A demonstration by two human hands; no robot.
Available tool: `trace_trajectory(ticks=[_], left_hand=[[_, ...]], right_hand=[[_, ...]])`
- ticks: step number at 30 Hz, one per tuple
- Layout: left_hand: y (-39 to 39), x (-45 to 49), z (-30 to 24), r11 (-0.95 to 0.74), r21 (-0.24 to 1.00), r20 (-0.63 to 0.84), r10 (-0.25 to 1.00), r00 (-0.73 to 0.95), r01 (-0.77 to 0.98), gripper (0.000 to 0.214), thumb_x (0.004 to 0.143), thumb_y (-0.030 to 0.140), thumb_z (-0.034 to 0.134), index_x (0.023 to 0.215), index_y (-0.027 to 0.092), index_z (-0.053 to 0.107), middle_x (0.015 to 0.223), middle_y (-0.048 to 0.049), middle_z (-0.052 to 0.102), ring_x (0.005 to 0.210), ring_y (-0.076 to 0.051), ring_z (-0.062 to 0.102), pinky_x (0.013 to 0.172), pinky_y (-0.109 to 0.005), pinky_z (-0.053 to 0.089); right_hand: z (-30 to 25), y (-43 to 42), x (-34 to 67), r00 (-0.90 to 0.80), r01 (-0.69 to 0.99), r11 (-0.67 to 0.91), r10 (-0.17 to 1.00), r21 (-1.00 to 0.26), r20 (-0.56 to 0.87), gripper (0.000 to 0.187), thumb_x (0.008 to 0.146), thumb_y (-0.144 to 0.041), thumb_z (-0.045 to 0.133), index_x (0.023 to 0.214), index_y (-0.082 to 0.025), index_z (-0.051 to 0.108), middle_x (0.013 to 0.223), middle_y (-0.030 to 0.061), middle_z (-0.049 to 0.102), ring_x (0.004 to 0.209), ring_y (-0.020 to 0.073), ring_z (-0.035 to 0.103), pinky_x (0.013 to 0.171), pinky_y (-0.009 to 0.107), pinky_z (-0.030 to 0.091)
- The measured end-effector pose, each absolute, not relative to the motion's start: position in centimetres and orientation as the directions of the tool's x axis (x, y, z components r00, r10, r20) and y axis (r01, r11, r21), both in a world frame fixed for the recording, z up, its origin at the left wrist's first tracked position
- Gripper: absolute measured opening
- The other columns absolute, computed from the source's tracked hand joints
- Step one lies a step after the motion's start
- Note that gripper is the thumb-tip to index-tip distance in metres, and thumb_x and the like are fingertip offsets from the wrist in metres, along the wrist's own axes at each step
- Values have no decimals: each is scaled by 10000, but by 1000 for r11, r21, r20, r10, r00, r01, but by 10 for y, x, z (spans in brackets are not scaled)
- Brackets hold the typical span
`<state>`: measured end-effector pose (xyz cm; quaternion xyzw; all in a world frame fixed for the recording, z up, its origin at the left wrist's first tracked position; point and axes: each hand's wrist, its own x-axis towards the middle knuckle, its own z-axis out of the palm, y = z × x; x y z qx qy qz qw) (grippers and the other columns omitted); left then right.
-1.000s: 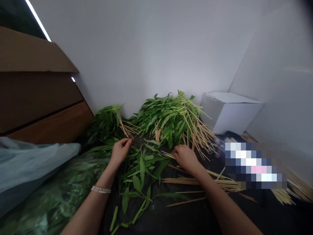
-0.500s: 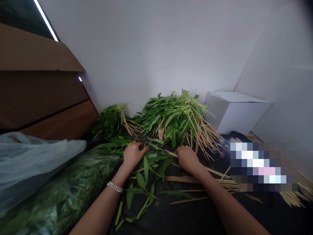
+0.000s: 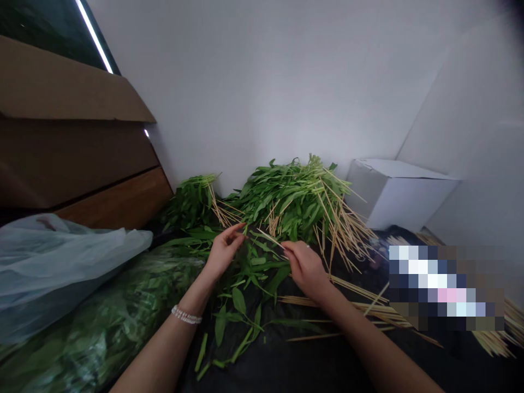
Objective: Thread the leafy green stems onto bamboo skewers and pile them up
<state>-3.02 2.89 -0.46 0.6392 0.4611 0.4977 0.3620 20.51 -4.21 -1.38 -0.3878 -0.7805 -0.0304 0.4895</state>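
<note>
Head cam shows the thin stick (image 3: 268, 238) poking up and left out of our right hand (image 3: 305, 267), its tip just short of the other hand's fingertips. Could be two sticks together, can't really tell. Right thumb and fingers are clamped on it. Our left hand (image 3: 226, 251) has thumb and forefinger close together with a sliver of green (image 3: 245, 230) at the tips, but whether they're truly pinching it, we can't tell.

For doing this bit well, we'd keep the right pinch firm and not too far back, since that much free stick probably wobbles. We'd aim the point past the left fingertips rather than at them, and go easy on the green, which likely bruises or splits.

Loose leaves (image 3: 239, 300) lie right below the left grip, so we'd work a little above them to avoid snags. Spare sticks (image 3: 301, 300) are just below the right grip, handy enough. Beyond both grips sits a big heap of greens (image 3: 282, 185), with a smaller heap (image 3: 188, 199) farther left. A clear bag of greens (image 3: 123, 319) is left of the left grip.
</note>
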Motion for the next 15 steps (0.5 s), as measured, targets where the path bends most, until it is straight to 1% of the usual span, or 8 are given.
trace_trajectory(ticks=[2, 4, 7, 10, 12, 15], left_hand=[[25, -27, -2, -275, 951, 265, 961, 83, 145, 509, 742, 447, 674, 1161, 158, 662, 880, -57, 722, 752, -163, 624, 676, -250, 467], [23, -26, -2, -247, 961, 239, 968, 73, 121, 490, 745, 485, 677, 1112, 161, 698, 956, -73, 728, 788, -173, 631, 713, -264, 481], [23, -25, -2, -266, 948, 260, 964, 58, 175, 471, 740, 529, 678, 1041, 172, 737, 982, -77, 737, 874, -207, 645, 769, -290, 491], [22, -24, -3, -275, 944, 265, 961, 77, 181, 454, 706, 528, 714, 989, 176, 755, 977, -85, 750, 963, -237, 653, 865, -322, 481], [22, -23, -3, -235, 962, 226, 971, 80, 137, 482, 663, 513, 756, 1004, 173, 748, 906, -88, 761, 920, -243, 673, 860, -336, 487], [21, -22, -4, -188, 979, 184, 981, 63, 74, 493, 625, 486, 793, 1004, 175, 742, 808, -77, 763, 813, -227, 685, 776, -316, 504]], right_hand=[[-11, -51, 201, -200, 603, 743, 492, -290, 847, 302, 966, -172, 390, 1218, -189, 555, 965, 85, 674, 860, 177, 617, 782, 317, 502], [-9, -56, 200, -193, 626, 739, 458, -251, 868, 350, 959, -164, 407, 1283, -193, 536, 1000, 95, 684, 873, 185, 628, 792, 326, 511], [-8, -56, 202, -220, 718, 664, 503, -210, 836, 372, 972, -185, 371, 1290, -180, 563, 968, 111, 694, 856, 193, 645, 779, 317, 517], [-10, -50, 205, -246, 798, 579, 568, -169, 785, 382, 986, -193, 333, 1258, -162, 599, 886, 101, 688, 802, 172, 643, 733, 270, 504], [-12, -46, 206, -264, 826, 547, 589, -136, 764, 372, 995, -210, 338, 1239, -162, 615, 841, 82, 675, 758, 155, 631, 693, 240, 485], [-13, -46, 204, -301, 844, 531, 587, -77, 751, 353, 992, -212, 366, 1225, -178, 629, 776, 54, 645, 694, 140, 603, 633, 221, 451]])
